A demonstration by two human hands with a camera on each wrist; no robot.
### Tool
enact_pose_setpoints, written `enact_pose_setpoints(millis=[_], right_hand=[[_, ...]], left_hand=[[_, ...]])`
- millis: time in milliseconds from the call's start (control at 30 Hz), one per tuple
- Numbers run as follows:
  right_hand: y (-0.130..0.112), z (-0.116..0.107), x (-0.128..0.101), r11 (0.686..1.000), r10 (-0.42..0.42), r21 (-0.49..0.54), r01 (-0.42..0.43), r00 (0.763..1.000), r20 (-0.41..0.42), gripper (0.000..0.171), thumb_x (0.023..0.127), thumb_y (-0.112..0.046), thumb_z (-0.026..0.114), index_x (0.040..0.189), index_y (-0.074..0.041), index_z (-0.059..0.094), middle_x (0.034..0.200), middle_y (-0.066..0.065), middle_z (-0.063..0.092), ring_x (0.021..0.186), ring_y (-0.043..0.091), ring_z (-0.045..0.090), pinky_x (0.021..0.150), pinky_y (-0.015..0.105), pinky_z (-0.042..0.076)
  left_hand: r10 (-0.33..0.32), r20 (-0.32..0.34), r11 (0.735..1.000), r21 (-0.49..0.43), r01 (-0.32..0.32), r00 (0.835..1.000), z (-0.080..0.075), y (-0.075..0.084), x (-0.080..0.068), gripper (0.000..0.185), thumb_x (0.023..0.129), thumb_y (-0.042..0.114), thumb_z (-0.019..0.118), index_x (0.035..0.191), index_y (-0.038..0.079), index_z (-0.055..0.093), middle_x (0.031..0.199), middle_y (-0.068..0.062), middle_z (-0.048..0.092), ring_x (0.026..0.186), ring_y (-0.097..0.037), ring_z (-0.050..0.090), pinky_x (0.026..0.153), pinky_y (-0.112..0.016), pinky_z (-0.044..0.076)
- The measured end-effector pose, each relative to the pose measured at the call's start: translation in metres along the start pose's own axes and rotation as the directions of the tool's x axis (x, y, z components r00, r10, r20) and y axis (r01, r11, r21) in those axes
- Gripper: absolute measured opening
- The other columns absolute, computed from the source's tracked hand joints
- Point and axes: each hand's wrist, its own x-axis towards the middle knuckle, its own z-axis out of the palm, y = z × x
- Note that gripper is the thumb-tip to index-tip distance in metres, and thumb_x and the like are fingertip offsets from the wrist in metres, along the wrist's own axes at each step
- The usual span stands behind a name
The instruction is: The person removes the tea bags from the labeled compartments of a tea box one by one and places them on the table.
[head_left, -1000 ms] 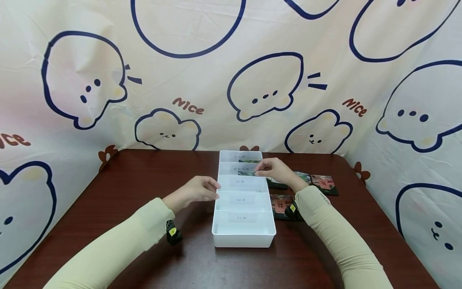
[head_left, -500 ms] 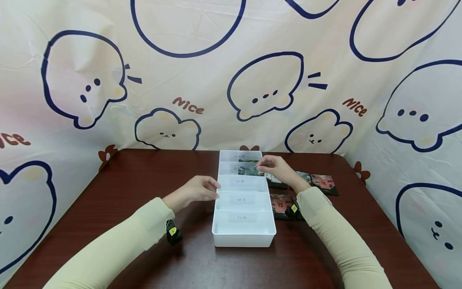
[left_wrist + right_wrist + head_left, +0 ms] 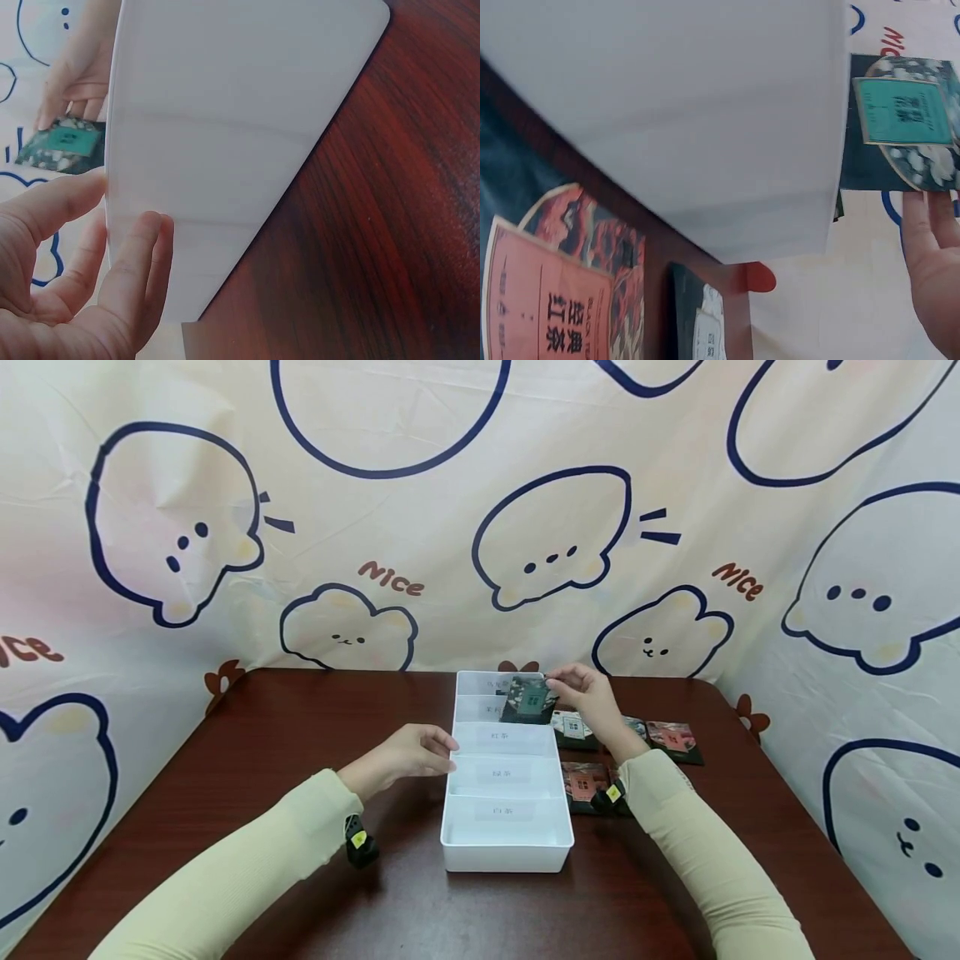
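My left hand (image 3: 408,756) rests against the left wall of the white divided tray (image 3: 507,852), fingers relaxed and nearly straight, touching the plastic about level with the middle compartments; the left wrist view shows the fingertips (image 3: 142,240) flat on the wall, gripping nothing. The tray stands lengthwise on the dark wooden table (image 3: 300,735), five labelled compartments running away from me.

My right hand (image 3: 588,693) pinches a green tea packet (image 3: 531,697) by its upper edge between thumb and fingers, holding it upright and slightly tilted over the far right corner of the tray, above the two farthest compartments. From the right wrist view the packet (image 3: 904,124) hangs just beyond the tray's wall, with only the fingertips (image 3: 930,217) on it.

I judge the risk to be the light pinch: the packet could twist or slip and land across a divider, in the wrong compartment, or outside the wall. The labels are too small for me to read, so I cannot tell which slot matches.

Further right, several more packets lie on the table beside the tray: a pale one (image 3: 573,728), a red one (image 3: 583,783) by my sleeve, another red one (image 3: 673,739) farther out. My right forearm crosses above them and could drag them.
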Motion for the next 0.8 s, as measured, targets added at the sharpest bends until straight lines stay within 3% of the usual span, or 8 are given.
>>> enact_pose_setpoints(millis=[167, 367, 500, 800], right_hand=[[-0.008, -0.003, -0.003, 0.995, -0.014, 0.094, 0.024, 0.994, -0.104, 0.027, 0.090, -0.027, 0.069, 0.110, -0.010, 0.065, 0.096, -0.014, 0.069, 0.088, 0.005, 0.061, 0.068, 0.018, 0.051], [-0.016, -0.011, -0.011, 0.991, -0.019, 0.129, 0.036, 0.991, -0.133, 0.020, 0.091, -0.021, 0.067, 0.109, -0.012, 0.066, 0.091, -0.012, 0.069, 0.064, 0.003, 0.049, 0.049, 0.020, 0.037], [-0.019, -0.019, -0.017, 0.991, -0.017, 0.131, 0.038, 0.987, -0.157, 0.025, 0.092, -0.020, 0.067, 0.113, -0.007, 0.064, 0.084, -0.011, 0.067, 0.054, 0.005, 0.040, 0.045, 0.022, 0.033], [-0.015, -0.043, -0.038, 0.986, 0.001, 0.163, 0.031, 0.981, -0.196, 0.016, 0.091, -0.018, 0.067, 0.106, -0.011, 0.066, 0.076, -0.010, 0.065, 0.044, 0.006, 0.030, 0.042, 0.023, 0.028]], left_hand=[[-0.001, -0.001, 1.000, -0.004, 0.001, 1.000, 0.000, -0.001, 0.001, 0.028, 0.078, 0.001, 0.078, 0.103, 0.005, 0.067, 0.099, -0.013, 0.063, 0.084, -0.022, 0.061, 0.078, -0.031, 0.057], [-0.001, 0.004, 1.000, -0.010, 0.001, 1.000, 0.000, -0.001, 0.001, 0.030, 0.078, 0.002, 0.078, 0.105, 0.003, 0.066, 0.099, -0.013, 0.063, 0.083, -0.021, 0.060, 0.077, -0.030, 0.056], [0.000, 0.007, 1.000, -0.015, 0.000, 1.000, 0.000, -0.002, 0.001, 0.030, 0.077, 0.002, 0.078, 0.105, 0.003, 0.066, 0.098, -0.013, 0.063, 0.083, -0.021, 0.060, 0.077, -0.030, 0.056], [0.003, -0.001, 1.000, 0.002, -0.003, 1.000, 0.000, -0.001, 0.001, 0.029, 0.078, 0.003, 0.078, 0.104, 0.005, 0.066, 0.099, -0.013, 0.063, 0.084, -0.022, 0.061, 0.079, -0.032, 0.056]])
